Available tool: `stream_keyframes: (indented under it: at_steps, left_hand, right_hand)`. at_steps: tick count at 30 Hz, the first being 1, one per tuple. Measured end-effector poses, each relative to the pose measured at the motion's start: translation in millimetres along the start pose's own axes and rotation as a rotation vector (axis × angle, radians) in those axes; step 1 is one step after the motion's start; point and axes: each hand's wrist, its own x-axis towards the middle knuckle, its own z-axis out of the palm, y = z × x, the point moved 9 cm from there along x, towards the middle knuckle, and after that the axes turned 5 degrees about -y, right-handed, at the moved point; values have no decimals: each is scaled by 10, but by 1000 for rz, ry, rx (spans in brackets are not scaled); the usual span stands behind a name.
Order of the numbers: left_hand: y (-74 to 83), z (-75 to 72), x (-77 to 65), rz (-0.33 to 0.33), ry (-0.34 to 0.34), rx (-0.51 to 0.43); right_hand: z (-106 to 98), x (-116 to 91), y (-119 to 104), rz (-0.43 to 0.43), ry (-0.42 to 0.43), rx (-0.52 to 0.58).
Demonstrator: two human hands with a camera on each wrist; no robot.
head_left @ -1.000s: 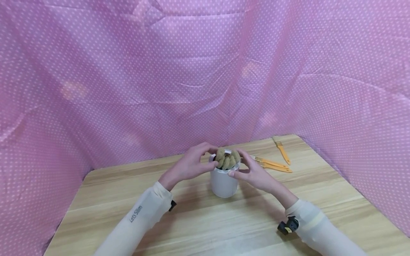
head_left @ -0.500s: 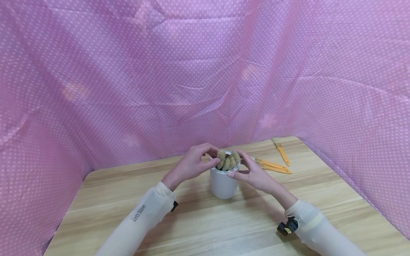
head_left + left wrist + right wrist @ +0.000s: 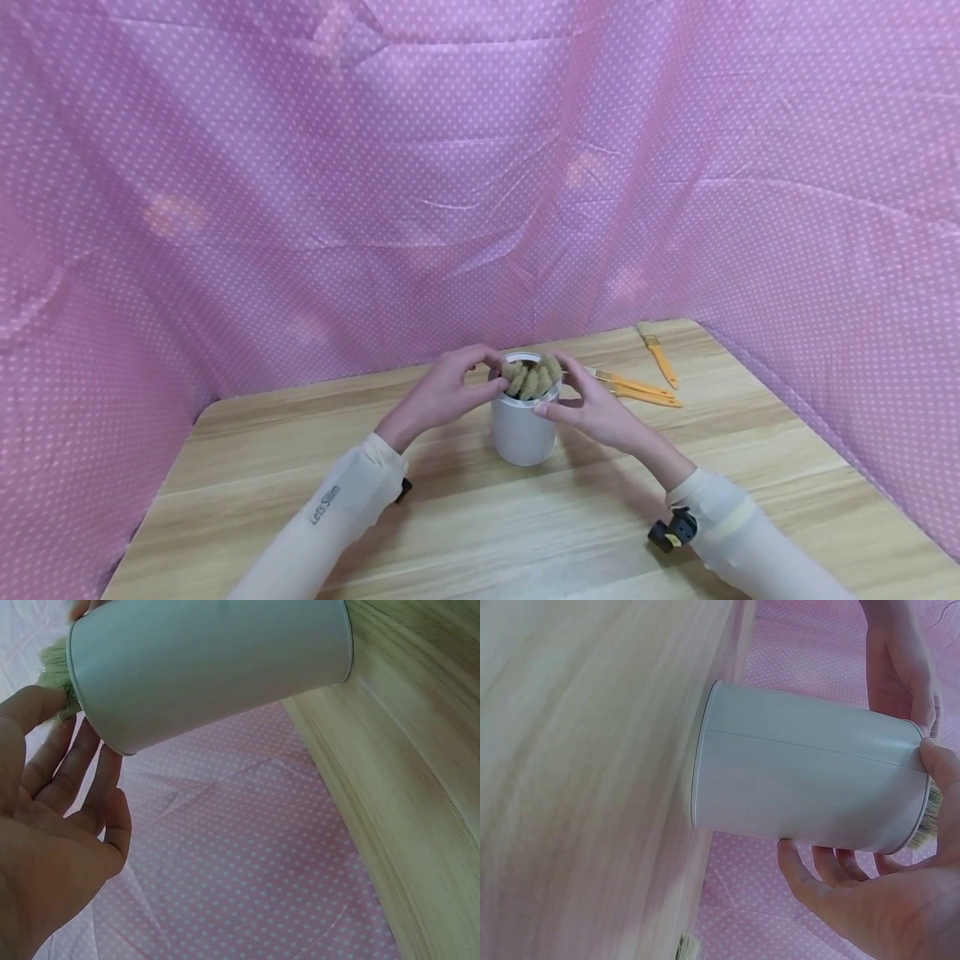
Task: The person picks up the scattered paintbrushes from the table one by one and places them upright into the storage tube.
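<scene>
A white cylindrical can (image 3: pixel 523 435) stands upright on the wooden table, with several brushes (image 3: pixel 531 383) in it, tan bristles up. Their handles are hidden inside. At the can's left rim, my left hand (image 3: pixel 441 393) pinches the leftmost bristles between thumb and fingers. In the left wrist view the thumb presses the bristles (image 3: pixel 54 676), and other fingertips lie right at the rim. On the opposite side my right hand (image 3: pixel 600 410) grips the upper can; the right wrist view shows its thumb by the rim and its fingers curved along the wall (image 3: pixel 802 769).
To the right of the can, two brushes with orange handles (image 3: pixel 647 393) lie close together, their bristle ends partly behind the right hand. Another orange-handled brush (image 3: pixel 660 360) lies near the table's back right corner. Pink dotted cloth (image 3: pixel 480 208) hangs around the table (image 3: pixel 262 467).
My left hand has shifted slightly left and down at the rim. The left bristles now lean further left, showing more of the can's back rim. My right hand keeps its grip on the can.
</scene>
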Motion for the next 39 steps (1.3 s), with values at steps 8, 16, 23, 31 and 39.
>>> stream_keyframes:
  at_steps: [8, 16, 23, 31, 39]
  left_hand:
    - [-18, 48, -32, -12, -6, -39]
    - [-125, 99, -176, -91, -18, -122]
    - [-266, 247, -279, -192, -46, -173]
    - [-465, 302, -399, -268, -34, -287]
    - [-435, 381, -358, -190, -87, -396]
  right_hand:
    - [-6, -8, 3, -17, -2, 5]
    - [19, -24, -5, 38, 20, -22]
    - [121, -50, -73, 43, 77, 11]
    - [175, -97, -76, 5, 25, 57]
    - [-128, -182, -105, 25, -34, -69]
